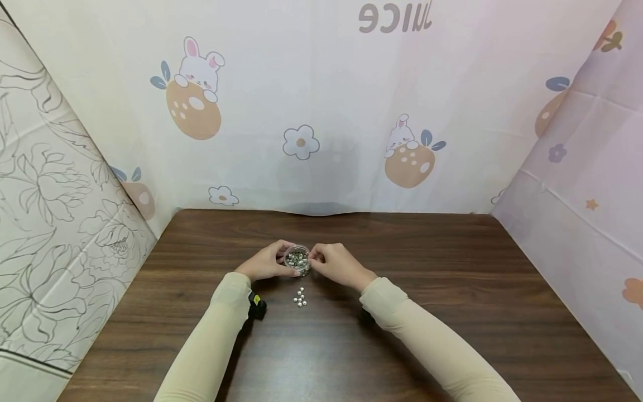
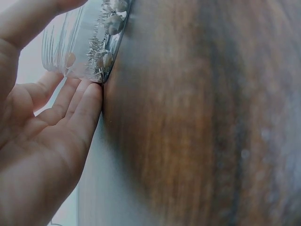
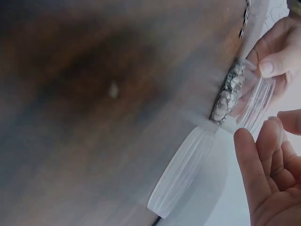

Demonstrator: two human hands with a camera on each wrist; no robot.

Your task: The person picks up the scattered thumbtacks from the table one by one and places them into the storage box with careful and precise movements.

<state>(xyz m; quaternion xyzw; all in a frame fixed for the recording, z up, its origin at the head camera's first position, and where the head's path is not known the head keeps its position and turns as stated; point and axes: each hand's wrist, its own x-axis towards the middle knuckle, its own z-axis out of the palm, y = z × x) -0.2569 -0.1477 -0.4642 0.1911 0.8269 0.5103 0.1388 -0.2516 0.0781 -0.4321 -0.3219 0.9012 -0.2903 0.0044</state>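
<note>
A small clear jar [image 1: 297, 247] with a ribbed neck stands upright on the table, with silvery beads [image 1: 296, 258] inside. My left hand [image 1: 268, 262] holds it from the left, thumb on the near side and fingers round the far side. On the right, my right hand [image 1: 341, 265] has its fingertips close at the jar's mouth. In the right wrist view its index finger is extended and the thumb tip comes near another fingertip; I cannot tell whether a bead sits between them. Several loose silvery beads [image 1: 300, 304] lie on the table in front of the jar.
A whitish ribbed lid [image 3: 181, 174] rests on the table near the jar in the right wrist view; the right hand hides it in the head view. The brown wooden table [image 1: 427, 251] ends at a printed cloth backdrop [image 1: 341, 111].
</note>
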